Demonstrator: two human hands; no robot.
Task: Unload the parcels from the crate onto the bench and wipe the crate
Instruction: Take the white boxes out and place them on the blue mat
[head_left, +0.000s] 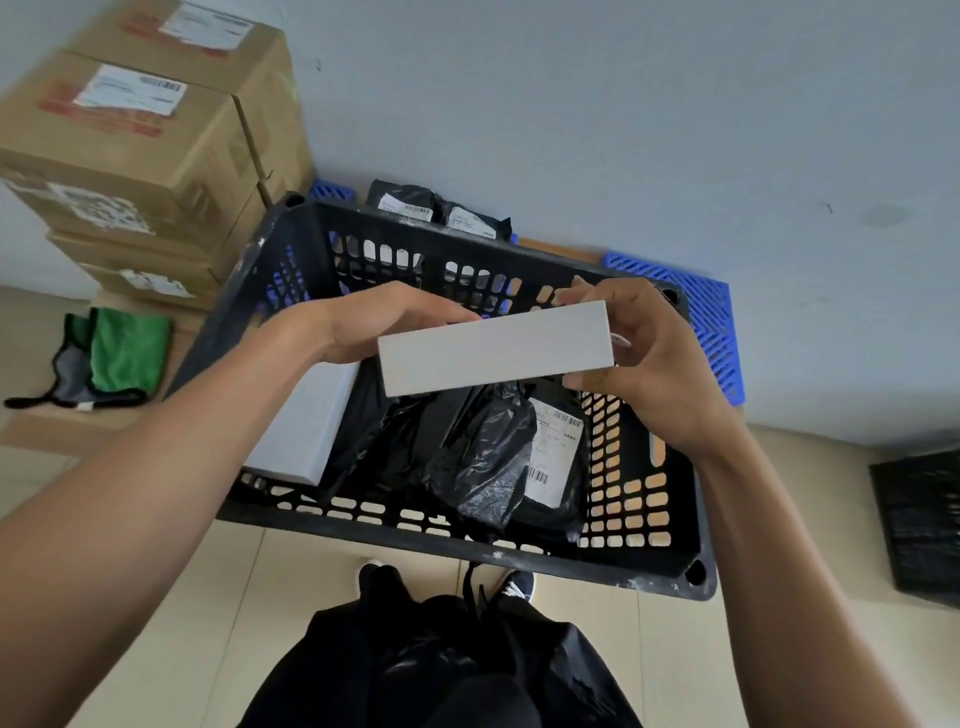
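A black slotted plastic crate (467, 551) stands in front of me on a low bench. Above it I hold a flat white box (493, 349) level, my left hand (374, 325) gripping its left end and my right hand (644, 358) its right end. Inside the crate lie a second white box (298, 431) at the left, crumpled black plastic parcels (467, 447) in the middle and a black mailer with a white barcode label (553, 447) at the right. Two black labelled parcels (436, 208) rest beyond the crate's far wall.
Stacked cardboard boxes (140, 150) fill the left against the wall. A green and grey cloth (111, 353) lies on a low box at the left. A blue plastic pallet (701, 312) shows behind the crate. Another black crate (919, 525) sits at the right edge. My shoes (519, 584) stand on beige tiles.
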